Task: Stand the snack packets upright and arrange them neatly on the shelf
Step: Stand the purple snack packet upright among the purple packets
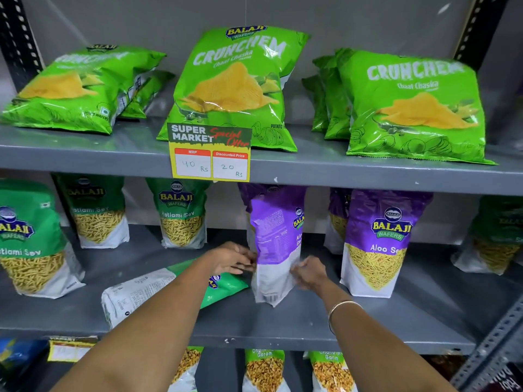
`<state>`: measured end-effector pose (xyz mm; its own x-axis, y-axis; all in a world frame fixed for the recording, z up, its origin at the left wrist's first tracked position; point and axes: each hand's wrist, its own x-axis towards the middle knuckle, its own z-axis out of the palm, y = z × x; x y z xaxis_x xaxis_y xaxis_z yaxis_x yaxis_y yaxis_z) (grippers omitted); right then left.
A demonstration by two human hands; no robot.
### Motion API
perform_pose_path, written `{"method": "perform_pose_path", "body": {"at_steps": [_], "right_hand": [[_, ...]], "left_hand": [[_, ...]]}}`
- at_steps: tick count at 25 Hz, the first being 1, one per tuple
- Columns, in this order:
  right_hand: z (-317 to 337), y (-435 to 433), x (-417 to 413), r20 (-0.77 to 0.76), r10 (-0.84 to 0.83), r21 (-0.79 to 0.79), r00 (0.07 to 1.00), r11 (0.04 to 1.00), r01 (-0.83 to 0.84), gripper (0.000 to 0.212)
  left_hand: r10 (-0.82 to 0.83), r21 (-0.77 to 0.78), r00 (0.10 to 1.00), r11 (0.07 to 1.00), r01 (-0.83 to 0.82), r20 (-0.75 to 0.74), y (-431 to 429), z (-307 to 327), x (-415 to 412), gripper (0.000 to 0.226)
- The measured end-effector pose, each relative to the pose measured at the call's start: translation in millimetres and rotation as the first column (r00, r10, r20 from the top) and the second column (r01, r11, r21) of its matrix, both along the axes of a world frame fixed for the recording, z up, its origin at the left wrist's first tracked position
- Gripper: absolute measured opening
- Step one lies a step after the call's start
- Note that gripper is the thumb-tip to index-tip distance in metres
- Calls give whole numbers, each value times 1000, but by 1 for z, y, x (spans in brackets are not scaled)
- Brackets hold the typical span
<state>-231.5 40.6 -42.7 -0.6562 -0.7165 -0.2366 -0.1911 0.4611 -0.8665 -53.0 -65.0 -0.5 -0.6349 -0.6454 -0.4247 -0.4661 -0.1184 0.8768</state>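
Note:
On the middle grey shelf (283, 326) a purple Aloo Sev packet (276, 244) stands upright, turned so its printed side faces me. My left hand (230, 257) grips its left edge and my right hand (310, 273) grips its right edge. A green Ratlami Sev packet (141, 292) lies flat on the shelf under my left forearm. Another purple Aloo Sev packet (376, 244) stands upright to the right. Green Ratlami Sev packets stand at the left (31, 241) and at the back (97, 213), (182, 216).
The upper shelf holds green Crunchem chip bags (235, 86), some leaning or lying flat (76, 86), with a price tag (210, 152) clipped to its edge. More packets stand on the lower shelf (264, 369). A perforated metal upright (492, 346) frames the right side.

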Motion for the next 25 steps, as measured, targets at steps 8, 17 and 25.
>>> {"method": "perform_pose_path", "body": {"at_steps": [8, 17, 25], "right_hand": [[3, 12, -10, 191, 506, 57, 841, 850, -524, 77], [5, 9, -23, 12, 482, -63, 876, 875, -480, 76], [15, 10, -50, 127, 451, -240, 883, 878, -414, 48]], "left_hand": [[150, -195, 980, 965, -174, -131, 12, -12, -27, 71], [210, -361, 977, 914, -184, 34, 23, -14, -34, 87], [333, -328, 941, 884, -332, -56, 29, -12, -41, 65]]}}
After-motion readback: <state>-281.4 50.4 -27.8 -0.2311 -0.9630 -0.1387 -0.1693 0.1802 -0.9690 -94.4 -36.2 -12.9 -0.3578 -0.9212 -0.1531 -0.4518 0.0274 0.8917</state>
